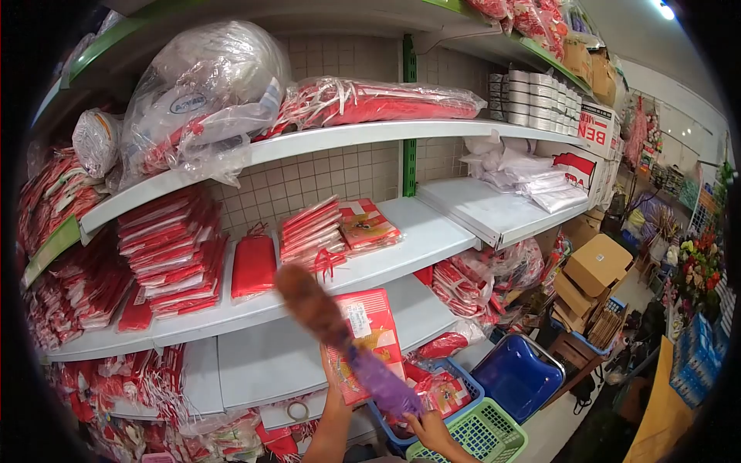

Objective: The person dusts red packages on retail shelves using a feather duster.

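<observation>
Head view: a blurred duster slants across a red packet, one thing in each hand

White metal shelving (363,135) with green posts fills most of what I can see, loaded with red goods in clear plastic. On its middle shelf (426,218), tall stacks of flat red packets (174,255) stand at the left, with shorter stacks near the centre. At the lower right, a dark blue tray (521,378) leans behind a green basket (502,413), and a blue basket (472,376) holds more red bundles.

In front of the shelves is what looks like a duster (369,372), brown at its far end and purple nearer the person. Its long axis runs diagonally, from the right hand at lower right to the brown tip at upper left. It passes in front of a red and gold packet (384,328) with a white label; whether the two touch, I cannot tell.

The packet stands nearly upright, its face towards the person. The left hand (333,390) is nearer to it, gripping its lower left edge, fingers mostly hidden behind. The right hand (428,427), below and right of the packet, has its fingers wrapped around the duster's purple end.
</observation>
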`<state>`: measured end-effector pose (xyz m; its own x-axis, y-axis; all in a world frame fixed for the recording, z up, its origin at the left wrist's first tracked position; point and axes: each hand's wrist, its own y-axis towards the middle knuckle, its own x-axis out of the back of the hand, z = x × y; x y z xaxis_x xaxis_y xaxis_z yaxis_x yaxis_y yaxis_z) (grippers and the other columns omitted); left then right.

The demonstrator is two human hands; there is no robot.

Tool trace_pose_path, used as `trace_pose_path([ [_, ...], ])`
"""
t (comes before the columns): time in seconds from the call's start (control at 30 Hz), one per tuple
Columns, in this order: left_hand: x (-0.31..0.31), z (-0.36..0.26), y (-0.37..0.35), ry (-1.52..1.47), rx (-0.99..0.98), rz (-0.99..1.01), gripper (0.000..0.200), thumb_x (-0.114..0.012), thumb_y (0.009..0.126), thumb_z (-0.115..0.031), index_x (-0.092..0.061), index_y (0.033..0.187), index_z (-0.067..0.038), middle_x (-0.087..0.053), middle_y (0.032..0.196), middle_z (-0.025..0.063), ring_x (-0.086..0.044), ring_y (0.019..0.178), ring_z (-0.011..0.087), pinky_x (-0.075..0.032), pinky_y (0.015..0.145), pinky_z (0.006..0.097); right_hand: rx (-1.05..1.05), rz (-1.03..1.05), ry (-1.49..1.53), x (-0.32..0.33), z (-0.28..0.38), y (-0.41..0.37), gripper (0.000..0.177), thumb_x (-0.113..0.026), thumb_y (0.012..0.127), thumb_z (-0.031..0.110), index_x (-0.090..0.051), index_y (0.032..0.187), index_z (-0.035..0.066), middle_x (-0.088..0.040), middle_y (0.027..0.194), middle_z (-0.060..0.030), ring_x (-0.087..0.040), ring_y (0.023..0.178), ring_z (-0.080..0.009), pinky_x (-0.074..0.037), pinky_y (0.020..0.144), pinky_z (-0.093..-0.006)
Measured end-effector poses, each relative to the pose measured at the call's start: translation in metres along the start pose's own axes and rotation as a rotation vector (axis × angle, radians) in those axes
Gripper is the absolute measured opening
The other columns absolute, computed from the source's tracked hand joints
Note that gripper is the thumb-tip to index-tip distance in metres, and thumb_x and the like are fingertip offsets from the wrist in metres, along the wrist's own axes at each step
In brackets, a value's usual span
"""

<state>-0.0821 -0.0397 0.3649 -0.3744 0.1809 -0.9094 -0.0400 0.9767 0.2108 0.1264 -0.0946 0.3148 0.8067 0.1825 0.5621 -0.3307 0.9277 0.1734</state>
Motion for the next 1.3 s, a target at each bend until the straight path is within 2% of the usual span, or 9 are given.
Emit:
trace_pose_path([
  [0.2, -0.004, 0.002, -0.002, -0.001, -0.03, -0.011, 0.062, -0.037, 0.088, -0.059, -0.047, 0.123, -0.008, -0.055, 0.113, 0.0128, -0.057, 0.096, 0.0278, -0.046, 0.088, 0.0424, -0.118, -0.095, 0.101, 0.012, -0.001, 0.004, 0.057, -0.053, 0.087, 0.042, -0.058, 0.062, -0.009, -0.051, 0.05, -0.025, -0.056, 0.048, -0.0383, -0.042, 0.048, -0.0442],
  [0.3, -0.006, 0.006, -0.001, -0.007, -0.035, -0.008, 0.062, -0.037, 0.088, -0.059, -0.047, 0.123, -0.008, -0.055, 0.113, 0.0128, -0.057, 0.096, 0.0277, -0.046, 0.088, 0.0423, 0.169, -0.02, -0.188, 0.014, -0.01, 0.0, 0.058, -0.051, 0.088, 0.041, -0.058, 0.06, -0.009, -0.05, 0.048, -0.0249, -0.056, 0.046, -0.0369, -0.041, 0.047, -0.0436],
  [0.5, 0.01, 0.011, 0.0, -0.032, 0.002, 0.018, 0.062, -0.037, 0.088, -0.059, -0.047, 0.123, -0.008, -0.056, 0.112, 0.0129, -0.058, 0.096, 0.0277, -0.046, 0.088, 0.0423, -0.137, -0.143, 0.087, 0.007, -0.006, 0.009, 0.054, -0.052, 0.087, 0.039, -0.058, 0.06, -0.008, -0.05, 0.048, -0.0249, -0.055, 0.048, -0.0386, -0.041, 0.048, -0.0449],
  [0.6, 0.008, 0.008, 0.007, -0.19, 0.063, 0.08, 0.059, -0.037, 0.089, -0.056, -0.047, 0.122, -0.009, -0.057, 0.11, 0.0127, -0.058, 0.095, 0.0262, -0.048, 0.084, 0.0425, -0.005, 0.049, -0.044, 0.017, 0.008, -0.002, 0.055, -0.052, 0.087, 0.039, -0.057, 0.058, -0.007, -0.05, 0.049, -0.0255, -0.054, 0.048, -0.0398, -0.04, 0.048, -0.0452],
  [0.83, -0.032, -0.004, 0.007, -0.054, -0.092, -0.005, 0.055, -0.039, 0.087, -0.056, -0.051, 0.118, -0.013, -0.059, 0.104, 0.0092, -0.059, 0.09, 0.0239, -0.05, 0.078, 0.0424, -0.132, -0.045, -0.011, -0.001, -0.005, -0.013, 0.054, -0.052, 0.088, 0.039, -0.059, 0.065, -0.009, -0.054, 0.054, -0.0244, -0.055, 0.05, -0.04, -0.042, 0.052, -0.0453],
  [0.97, -0.056, -0.014, 0.016, -0.135, -0.115, -0.005, 0.055, -0.039, 0.087, -0.057, -0.051, 0.118, -0.013, -0.059, 0.102, 0.008, -0.059, 0.088, 0.0231, -0.05, 0.075, 0.0419, 0.217, -0.146, -0.048, 0.003, -0.007, -0.026, 0.038, -0.056, 0.086, 0.025, -0.052, 0.063, -0.005, -0.045, 0.046, -0.0157, -0.043, 0.04, -0.0183, -0.034, 0.041, -0.036],
  [1.07, -0.064, -0.015, 0.017, -0.166, -0.122, -0.007, 0.055, -0.04, 0.087, -0.057, -0.051, 0.117, -0.013, -0.059, 0.101, 0.0074, -0.06, 0.087, 0.0226, -0.051, 0.074, 0.0414, -0.147, -0.069, 0.04, 0.01, -0.006, -0.028, 0.031, -0.058, 0.084, 0.024, -0.056, 0.071, -0.005, -0.051, 0.053, -0.0206, -0.051, 0.045, -0.0269, -0.037, 0.045, -0.0398],
  [1.23, -0.057, -0.008, 0.019, -0.119, -0.116, 0.008, 0.053, -0.04, 0.087, -0.056, -0.052, 0.115, -0.012, -0.059, 0.1, 0.007, -0.06, 0.086, 0.0218, -0.051, 0.073, 0.0397, 0.284, -0.027, 0.023, -0.001, -0.012, -0.029, 0.036, -0.057, 0.084, 0.023, -0.055, 0.063, -0.005, -0.044, 0.045, -0.0161, -0.045, 0.041, -0.0221, -0.034, 0.042, -0.0372],
  [1.3, -0.056, -0.005, 0.019, -0.101, -0.113, 0.014, 0.052, -0.04, 0.088, -0.055, -0.052, 0.114, -0.012, -0.059, 0.1, 0.0069, -0.06, 0.086, 0.0214, -0.051, 0.072, 0.0391, 0.083, 0.029, -0.001, 0.005, -0.008, -0.023, 0.041, -0.054, 0.086, 0.032, -0.058, 0.07, -0.006, -0.052, 0.053, -0.0197, -0.054, 0.048, -0.0296, -0.04, 0.046, -0.0394],
])
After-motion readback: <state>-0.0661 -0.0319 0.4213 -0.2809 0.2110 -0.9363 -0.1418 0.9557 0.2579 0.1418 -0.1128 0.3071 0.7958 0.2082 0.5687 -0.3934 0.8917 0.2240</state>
